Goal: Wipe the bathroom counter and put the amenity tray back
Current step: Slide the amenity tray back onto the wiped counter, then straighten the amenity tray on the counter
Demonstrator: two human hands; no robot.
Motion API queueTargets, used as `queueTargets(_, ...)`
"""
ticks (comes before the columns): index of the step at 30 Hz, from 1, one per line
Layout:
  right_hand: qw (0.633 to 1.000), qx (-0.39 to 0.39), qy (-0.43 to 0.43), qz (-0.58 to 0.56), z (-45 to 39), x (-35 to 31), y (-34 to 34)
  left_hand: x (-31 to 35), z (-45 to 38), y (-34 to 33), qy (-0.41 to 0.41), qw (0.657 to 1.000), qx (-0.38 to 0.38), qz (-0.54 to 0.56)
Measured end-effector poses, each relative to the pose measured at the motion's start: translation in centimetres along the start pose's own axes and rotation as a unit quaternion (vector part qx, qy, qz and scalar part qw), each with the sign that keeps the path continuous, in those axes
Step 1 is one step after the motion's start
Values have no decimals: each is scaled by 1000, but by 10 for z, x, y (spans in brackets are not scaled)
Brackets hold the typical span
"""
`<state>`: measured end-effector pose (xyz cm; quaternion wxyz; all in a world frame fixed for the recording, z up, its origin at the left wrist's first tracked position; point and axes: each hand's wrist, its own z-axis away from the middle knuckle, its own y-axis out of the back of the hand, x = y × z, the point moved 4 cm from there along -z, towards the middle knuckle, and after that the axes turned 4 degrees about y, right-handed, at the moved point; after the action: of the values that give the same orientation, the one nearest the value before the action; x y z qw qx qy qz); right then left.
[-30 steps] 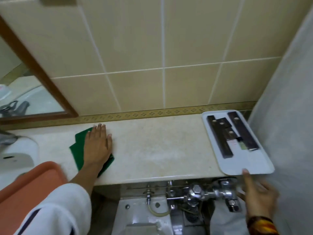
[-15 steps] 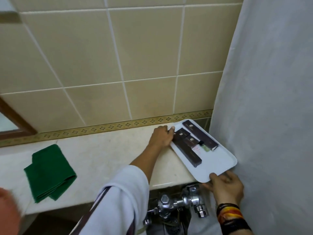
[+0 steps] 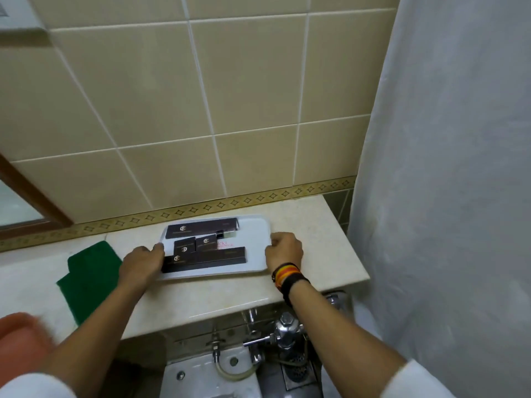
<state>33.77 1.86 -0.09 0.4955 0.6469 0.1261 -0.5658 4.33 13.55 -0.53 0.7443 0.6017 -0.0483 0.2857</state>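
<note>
A white amenity tray (image 3: 255, 234) lies flat on the beige counter (image 3: 316, 245), its long side parallel to the tiled wall. Several dark brown amenity boxes (image 3: 201, 228) rest on it. My left hand (image 3: 140, 262) grips the tray's left end, thumb on the rim. Gripping the right end is my right hand (image 3: 283, 249), with a striped band on its wrist. A folded green cloth (image 3: 89, 277) sits on the counter just left of my left hand, with nothing touching it.
A white shower curtain (image 3: 445, 196) hangs close on the right, beside the counter's end. Chrome flush pipes (image 3: 284, 328) and a toilet sit below the counter's front edge. An orange basin (image 3: 20, 337) is at the lower left. A mirror frame (image 3: 34, 196) borders the left wall.
My left hand left the green cloth and went to the tray. Both hands turned the tray from angled over the counter's right end to lengthwise along the wall, further left.
</note>
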Motion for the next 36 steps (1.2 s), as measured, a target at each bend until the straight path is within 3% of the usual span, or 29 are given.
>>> queueTargets(4,1000,-7,-1,20,-9,-12,-28,-26,-1,9,-13,999,-24,35)
queueTargets(7,998,41,14,41,0,-19,-34,-44,-2,33,-66,995,52,60)
queueTargets(9,992,65,80,70,22,-40,-52,-67,-15,57,-103,986,115,56)
queueTargets(11,985,31,164,51,52,-66,-90,-95,-40,71,-111,985,128,21)
queueTargets(13,971,-52,230,46,84,-94,-142,-123,-67,73,-88,991,103,-14)
queueTargets(17,935,-191,254,160,135,-121,-250,-152,-98,64,-105,987,77,-97)
queueTargets(20,919,-156,241,271,148,-122,-284,-147,-97,63,-143,986,87,-19)
queueTargets(22,915,-136,243,291,147,-125,-294,-147,-94,64,-119,988,64,76)
queueTargets(27,975,-161,124,94,143,-133,-282,-156,-70,96,-34,957,40,286)
queueTargets(31,978,-174,113,-33,195,-154,-264,-192,-38,154,-51,948,57,310)
queueTargets(36,963,-235,128,-24,267,-155,-273,-260,2,178,1,958,65,279)
